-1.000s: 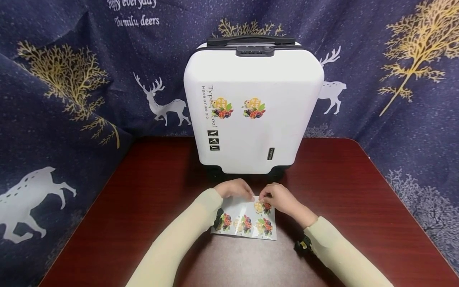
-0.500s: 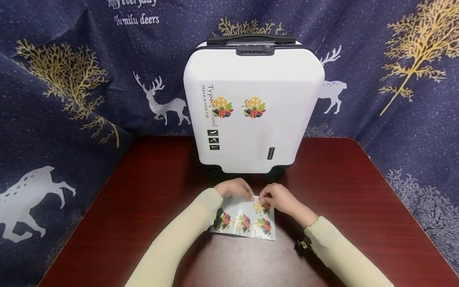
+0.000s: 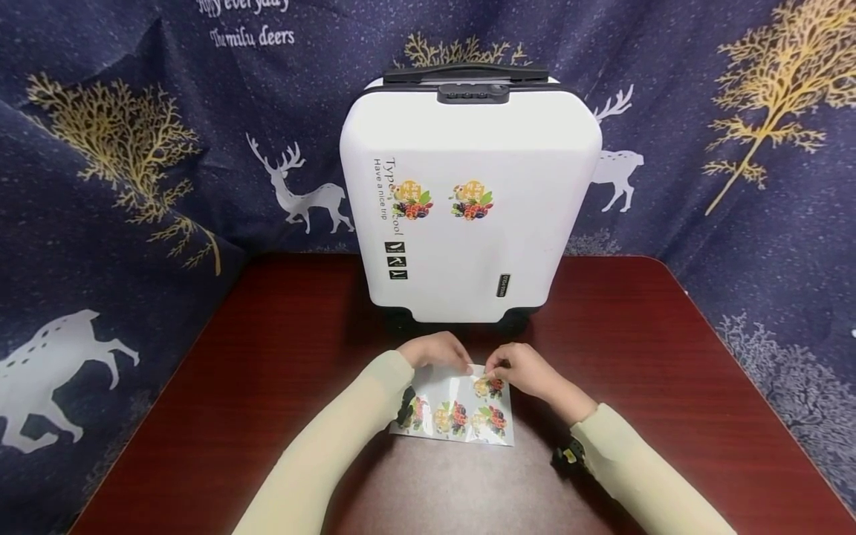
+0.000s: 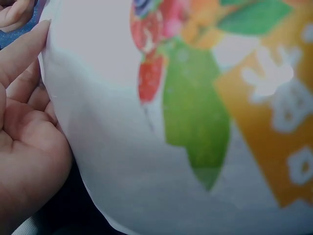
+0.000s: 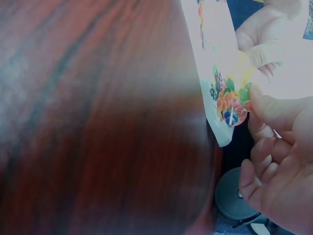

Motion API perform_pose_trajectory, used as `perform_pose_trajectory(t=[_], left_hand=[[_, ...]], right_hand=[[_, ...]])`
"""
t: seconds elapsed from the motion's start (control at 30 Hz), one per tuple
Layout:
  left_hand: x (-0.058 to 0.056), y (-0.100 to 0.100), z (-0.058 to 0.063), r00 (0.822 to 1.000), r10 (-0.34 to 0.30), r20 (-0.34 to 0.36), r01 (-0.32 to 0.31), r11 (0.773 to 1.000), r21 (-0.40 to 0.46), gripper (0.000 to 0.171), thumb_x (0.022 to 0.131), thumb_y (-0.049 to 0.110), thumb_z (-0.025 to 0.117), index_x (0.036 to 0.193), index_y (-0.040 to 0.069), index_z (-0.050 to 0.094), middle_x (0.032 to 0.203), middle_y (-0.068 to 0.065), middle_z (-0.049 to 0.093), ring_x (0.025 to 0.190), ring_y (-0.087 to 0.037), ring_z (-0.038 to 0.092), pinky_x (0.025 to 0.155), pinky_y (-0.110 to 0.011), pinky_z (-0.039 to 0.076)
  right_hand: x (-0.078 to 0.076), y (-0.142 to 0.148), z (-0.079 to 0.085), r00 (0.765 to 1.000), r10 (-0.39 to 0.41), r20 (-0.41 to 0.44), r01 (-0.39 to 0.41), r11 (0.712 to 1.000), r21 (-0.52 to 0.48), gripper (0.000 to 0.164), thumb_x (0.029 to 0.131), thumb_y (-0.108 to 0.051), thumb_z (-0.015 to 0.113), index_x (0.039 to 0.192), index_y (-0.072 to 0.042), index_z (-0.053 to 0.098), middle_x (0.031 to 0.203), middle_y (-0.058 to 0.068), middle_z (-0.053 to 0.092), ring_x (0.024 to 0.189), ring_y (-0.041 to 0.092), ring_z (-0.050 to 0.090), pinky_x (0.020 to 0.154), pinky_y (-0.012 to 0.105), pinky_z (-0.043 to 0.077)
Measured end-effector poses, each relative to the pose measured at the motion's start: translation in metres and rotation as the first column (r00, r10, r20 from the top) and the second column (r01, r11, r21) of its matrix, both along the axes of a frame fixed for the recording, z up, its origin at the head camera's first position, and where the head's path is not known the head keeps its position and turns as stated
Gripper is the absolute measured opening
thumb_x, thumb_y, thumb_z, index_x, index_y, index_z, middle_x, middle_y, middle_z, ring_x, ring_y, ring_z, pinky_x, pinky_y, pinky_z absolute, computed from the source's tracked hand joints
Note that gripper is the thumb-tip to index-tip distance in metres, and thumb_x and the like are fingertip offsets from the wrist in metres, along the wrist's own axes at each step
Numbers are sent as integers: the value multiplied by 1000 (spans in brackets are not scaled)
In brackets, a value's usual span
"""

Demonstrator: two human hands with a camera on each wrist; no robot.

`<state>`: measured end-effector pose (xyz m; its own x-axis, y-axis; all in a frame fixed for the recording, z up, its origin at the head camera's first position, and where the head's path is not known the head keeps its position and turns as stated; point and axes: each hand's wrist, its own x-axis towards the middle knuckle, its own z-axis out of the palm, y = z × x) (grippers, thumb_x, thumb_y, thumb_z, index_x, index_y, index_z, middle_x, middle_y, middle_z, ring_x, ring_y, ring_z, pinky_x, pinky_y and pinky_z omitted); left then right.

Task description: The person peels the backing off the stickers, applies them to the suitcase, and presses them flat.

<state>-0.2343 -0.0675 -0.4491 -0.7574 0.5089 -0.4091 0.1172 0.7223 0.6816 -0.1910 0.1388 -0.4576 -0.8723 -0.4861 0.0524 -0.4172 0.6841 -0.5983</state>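
A white sheet of fruit stickers (image 3: pixel 436 380) is held over the front of the table, its upper edge between the two hands. The left hand (image 3: pixel 438 351) grips that edge, thumb on the printed face and fingers behind, as the left wrist view shows. Close beside it, the right hand (image 3: pixel 524 369) pinches with thumb and forefinger at the edge of the upper right fruit sticker (image 5: pixel 229 103). Below that sticker runs a row of similar ones. The left forearm and wrist strap cover part of the sheet's left side.
A white suitcase (image 3: pixel 468 260) stands upright behind the hands, with two fruit stickers (image 3: pixel 472 200) on its front. It rests on a dark red wooden table (image 3: pixel 287 357). A blue curtain (image 3: pixel 307 96) with deer and trees hangs behind.
Both hands keep nearly the same place and grip. The sheet tilts slightly, its lower edge and the glare on it shifting a little. The head view has moved very slightly.
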Motion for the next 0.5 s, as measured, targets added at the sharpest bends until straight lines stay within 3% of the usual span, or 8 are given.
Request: perform_pose_trajectory(t=[0.27,0.5], left_hand=[[-1,-1,-1,1000,-4,6,4,1000,-2,24,86,20,73,106,9,77,117,-7,72,109,-17,60,107,-37,44],[0,-1,0,1000,1,5,-1,1000,3,23,86,20,73,105,9,77,114,-6,73,102,-14,60,104,-34,46]], right_hand=[[0,0,1,999,-2,33,3,1000,-17,8,85,-8,74,78,-9,72,76,-1,69,71,7,50,62,19,42],[0,2,1,999,2,47,-1,1000,-29,7,85,-8,74,78,-7,72,76,0,69,68,7,50,59,19,40]])
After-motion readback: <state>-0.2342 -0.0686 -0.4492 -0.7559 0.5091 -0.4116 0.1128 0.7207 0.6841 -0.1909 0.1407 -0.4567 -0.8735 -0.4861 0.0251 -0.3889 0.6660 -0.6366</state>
